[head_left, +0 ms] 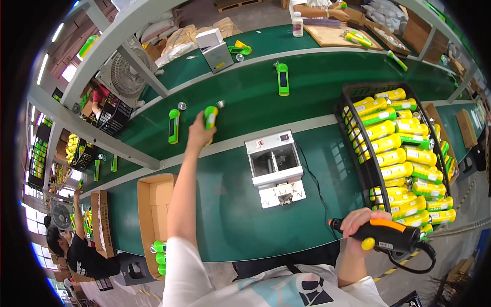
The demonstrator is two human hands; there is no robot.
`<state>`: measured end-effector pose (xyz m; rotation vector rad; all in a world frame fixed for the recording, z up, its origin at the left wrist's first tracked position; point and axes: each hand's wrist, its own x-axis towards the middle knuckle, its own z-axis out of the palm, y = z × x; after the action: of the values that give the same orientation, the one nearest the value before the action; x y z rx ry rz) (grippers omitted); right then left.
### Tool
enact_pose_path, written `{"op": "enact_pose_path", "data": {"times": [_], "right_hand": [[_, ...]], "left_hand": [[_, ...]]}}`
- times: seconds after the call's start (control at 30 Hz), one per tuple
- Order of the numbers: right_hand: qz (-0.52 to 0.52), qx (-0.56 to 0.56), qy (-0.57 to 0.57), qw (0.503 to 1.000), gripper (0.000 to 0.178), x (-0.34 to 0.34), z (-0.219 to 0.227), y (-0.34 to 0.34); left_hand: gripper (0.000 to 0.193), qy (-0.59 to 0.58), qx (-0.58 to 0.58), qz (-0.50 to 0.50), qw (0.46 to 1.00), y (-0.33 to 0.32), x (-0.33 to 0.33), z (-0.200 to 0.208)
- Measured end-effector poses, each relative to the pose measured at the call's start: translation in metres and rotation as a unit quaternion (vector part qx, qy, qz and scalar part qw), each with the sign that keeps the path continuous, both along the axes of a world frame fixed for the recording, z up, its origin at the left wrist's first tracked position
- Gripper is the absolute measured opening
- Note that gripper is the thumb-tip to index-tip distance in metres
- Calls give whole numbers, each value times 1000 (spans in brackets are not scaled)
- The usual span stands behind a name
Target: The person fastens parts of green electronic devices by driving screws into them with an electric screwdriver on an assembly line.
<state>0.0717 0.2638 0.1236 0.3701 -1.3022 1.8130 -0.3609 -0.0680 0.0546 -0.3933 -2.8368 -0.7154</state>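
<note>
My left hand [199, 132] reaches out over the green conveyor belt, its fingers wrapped round a green-and-yellow flashlight [210, 116] with a silvery round part at its far end. Close by on the left lies another green flashlight [174, 127] with a dark panel. A third flashlight [283, 80] rests farther along the belt. At the lower right, my right hand [357, 225] grips a black electric screwdriver [391, 234] with an orange lever and a yellow button, its tip pointing left. Between the hands, a small metal machine [273, 161] with an open top stands on the green worktable [225, 204].
A black crate [381, 192] full of yellow-and-green flashlights stands on the right. A cardboard box [144, 204] holding several green pieces is left of my forearm. A grey box [217, 57] and a bottle [297, 24] stand beyond the belt. Other people work at the far side and left.
</note>
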Motion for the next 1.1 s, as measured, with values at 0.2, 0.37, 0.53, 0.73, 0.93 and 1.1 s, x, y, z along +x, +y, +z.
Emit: {"op": "enact_pose_path", "data": {"times": [0.2, 0.37, 0.53, 0.73, 0.93, 1.1], "right_hand": [[-25, -52, 2, 998, 60, -27, -5, -12], [-2, -75, -14, 997, 66, -67, -16, -33], [16, -63, -2, 998, 61, -77, -17, -39], [42, -12, -15, 999, 59, -77, -17, -54], [7, 22, -51, 998, 72, -83, -29, -65], [26, 84, 5, 996, 75, -83, -30, -57]], "left_hand": [[84, 22, 189, 31, 981, -25, 188, 56], [70, -18, 187, -70, 980, -72, 357, 77], [50, -58, 66, -326, 941, -6, 388, 46], [41, 1, 63, -382, 922, 54, 363, 5], [47, 8, 57, -344, 937, 35, 358, -16], [48, -13, 54, -319, 946, 12, 358, -20]]}}
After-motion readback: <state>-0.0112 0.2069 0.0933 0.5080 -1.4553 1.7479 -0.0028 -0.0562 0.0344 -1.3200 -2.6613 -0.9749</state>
